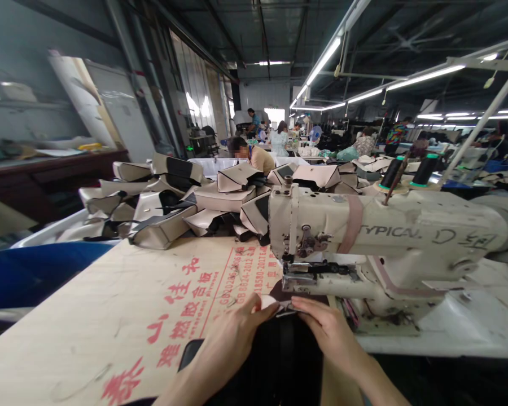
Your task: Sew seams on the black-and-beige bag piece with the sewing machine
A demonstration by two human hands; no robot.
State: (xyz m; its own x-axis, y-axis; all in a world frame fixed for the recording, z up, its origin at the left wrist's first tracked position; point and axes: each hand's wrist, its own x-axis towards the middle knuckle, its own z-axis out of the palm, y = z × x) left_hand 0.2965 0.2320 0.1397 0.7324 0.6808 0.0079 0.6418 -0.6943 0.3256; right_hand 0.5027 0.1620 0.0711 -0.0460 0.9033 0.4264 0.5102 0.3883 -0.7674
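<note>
Lit tube lamps (324, 61) hang overhead, a blue fan (315, 134) shows far back, and a blue tub (38, 268) sits at left.

Table (68, 316) looks like bare plywood, pale and matt, with red print right on the wood. The sewing machine (406, 220) on the right is painted metal, low sheen and pretty scuffed, while its presser parts (298, 277) mid-frame are bare shiny metal. Blue tub (38, 273) at far left: smooth plastic, bit glossy. The beige bags (224, 198) piled up centre-left have a smooth leathery finish, soft sheen. Black piece (275, 361) bottom centre reads matt, can't tell if cloth or leather tbh.
</note>
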